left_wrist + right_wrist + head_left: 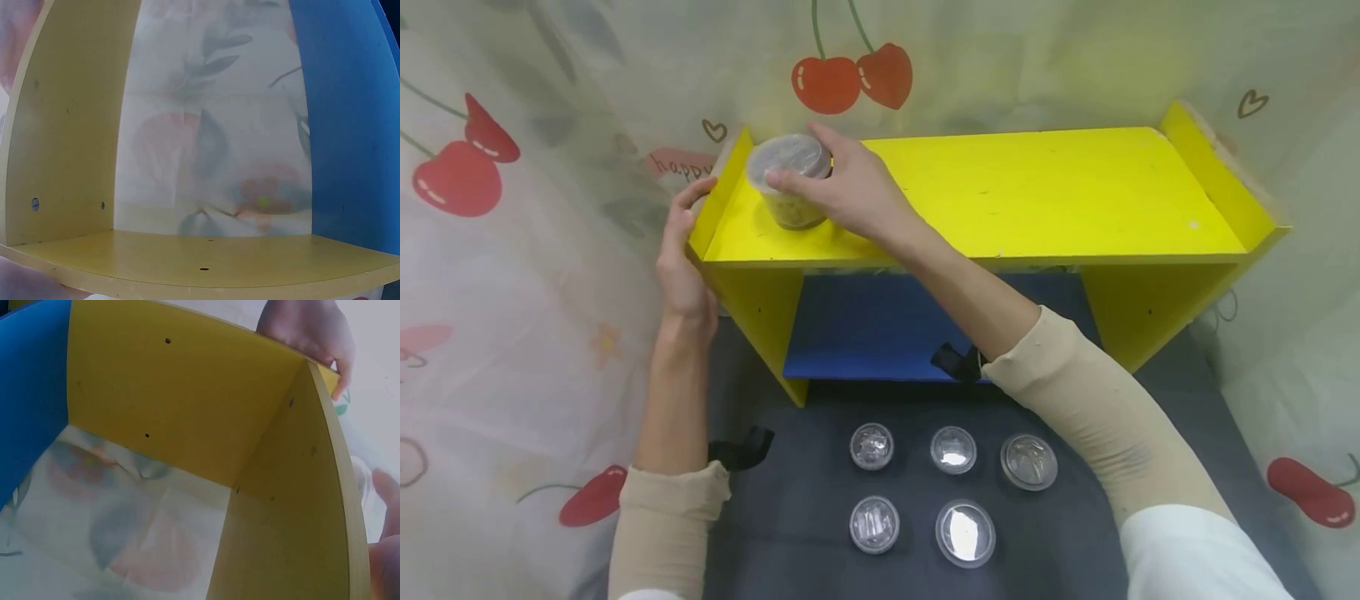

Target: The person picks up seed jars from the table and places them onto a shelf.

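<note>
My right hand (857, 187) grips a round clear plastic tub (790, 158) with a lid, thumb and fingers spread across its side. Yellowish contents show through the tub wall. It is at the left end of the top board of a yellow shelf unit (1037, 192). At that same end my left hand (681, 258) holds the raised side panel (718, 208), fingertips hooked over its edge. In the right wrist view the left hand (306, 331) is at the panel's outer side, and the tub (360, 478) is mostly hidden behind the board.
Several small round lidded containers (872, 447) stand on the dark grey surface (790, 517) in front of the unit. Below the top board is a blue board (865, 325). Patterned curtains (550, 275) hang close behind and on both sides.
</note>
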{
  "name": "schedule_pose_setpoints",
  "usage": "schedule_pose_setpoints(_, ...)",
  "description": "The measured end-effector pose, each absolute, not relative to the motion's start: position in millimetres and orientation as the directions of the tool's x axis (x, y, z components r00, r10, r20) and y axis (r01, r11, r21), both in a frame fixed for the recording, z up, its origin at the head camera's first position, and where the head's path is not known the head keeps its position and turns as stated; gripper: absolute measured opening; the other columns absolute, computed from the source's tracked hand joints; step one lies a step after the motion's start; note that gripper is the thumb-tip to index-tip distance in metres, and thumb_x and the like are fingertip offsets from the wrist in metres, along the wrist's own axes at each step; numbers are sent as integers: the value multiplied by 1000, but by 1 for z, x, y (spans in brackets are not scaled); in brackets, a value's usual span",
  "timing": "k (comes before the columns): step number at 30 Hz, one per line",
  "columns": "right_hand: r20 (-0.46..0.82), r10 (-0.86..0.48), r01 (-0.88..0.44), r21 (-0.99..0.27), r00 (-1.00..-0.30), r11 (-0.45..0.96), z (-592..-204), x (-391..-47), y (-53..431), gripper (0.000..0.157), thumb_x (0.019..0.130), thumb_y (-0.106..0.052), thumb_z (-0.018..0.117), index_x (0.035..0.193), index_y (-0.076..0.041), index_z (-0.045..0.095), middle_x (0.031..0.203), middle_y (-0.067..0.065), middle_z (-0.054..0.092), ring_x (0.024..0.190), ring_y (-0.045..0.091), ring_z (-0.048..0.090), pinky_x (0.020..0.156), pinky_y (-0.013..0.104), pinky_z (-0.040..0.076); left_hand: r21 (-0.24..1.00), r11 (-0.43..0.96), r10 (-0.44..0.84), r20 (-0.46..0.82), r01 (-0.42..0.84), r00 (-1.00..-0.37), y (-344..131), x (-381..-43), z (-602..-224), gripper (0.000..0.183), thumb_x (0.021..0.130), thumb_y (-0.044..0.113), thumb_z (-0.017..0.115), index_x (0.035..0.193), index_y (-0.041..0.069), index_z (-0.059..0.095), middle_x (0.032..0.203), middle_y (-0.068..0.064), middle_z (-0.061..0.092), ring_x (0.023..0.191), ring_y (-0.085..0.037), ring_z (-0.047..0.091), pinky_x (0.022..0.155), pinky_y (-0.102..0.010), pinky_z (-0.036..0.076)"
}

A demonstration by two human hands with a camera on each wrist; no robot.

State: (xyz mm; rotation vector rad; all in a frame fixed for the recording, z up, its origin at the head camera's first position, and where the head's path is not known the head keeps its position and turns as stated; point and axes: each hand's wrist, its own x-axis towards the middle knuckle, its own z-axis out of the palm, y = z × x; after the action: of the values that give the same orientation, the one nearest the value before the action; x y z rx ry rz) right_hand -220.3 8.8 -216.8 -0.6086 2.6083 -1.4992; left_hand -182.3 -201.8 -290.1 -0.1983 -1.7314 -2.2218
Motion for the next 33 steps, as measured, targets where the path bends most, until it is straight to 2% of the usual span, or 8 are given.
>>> schedule_pose_setpoints(6,169,-337,-312,-845,-926,434,-213,-216,12,91,90,-57,64,160,-28,14,159,-11,31,141,7,36,111,26,33,919,-211,-157,306,334,-939,-202,-182,-291,42,103,28,31,137,15,52,127,-14,53,92,-20,54,80,-28,47)
schedule_pose_setpoints(11,228,-335,-354,-853,-914,384,-211,-209,19,85,91,-54,63,159,-29,19,160,-14,29,141,9,36,111,25,34,916,-215,-161,309,339,-937,-203,-182,-290,42,103,27,31,137,15,52,128,-14,52,93,-20,53,80,-28,47)
schedule_pose_setpoints(20,293,-327,-383,-887,-898,257,-216,-192,38,73,94,-42,65,156,-28,32,155,-7,40,137,13,43,106,25,40,916,-227,-182,293,330,-939,-206,-181,-290,41,103,28,33,135,15,54,121,-13,56,88,-19,55,76,-26,47)
schedule_pose_setpoints(25,319,-321,-396,-894,-892,209,-215,-182,51,65,96,-39,62,155,-28,35,151,-8,45,134,11,46,105,26,42,918,-222,-179,294,329,-939,-206,-181,-290,41,103,29,34,135,16,55,127,-14,54,91,-20,54,77,-27,47)
schedule_pose_setpoints(33,391,-305,-448,-882,-869,147,-220,-169,69,57,100,-34,56,153,-20,39,147,-5,49,130,13,51,106,31,41,922,-202,-169,298,329,-939,-203,-183,-289,41,102,28,32,136,16,53,136,-12,49,98,-21,53,82,-28,46)
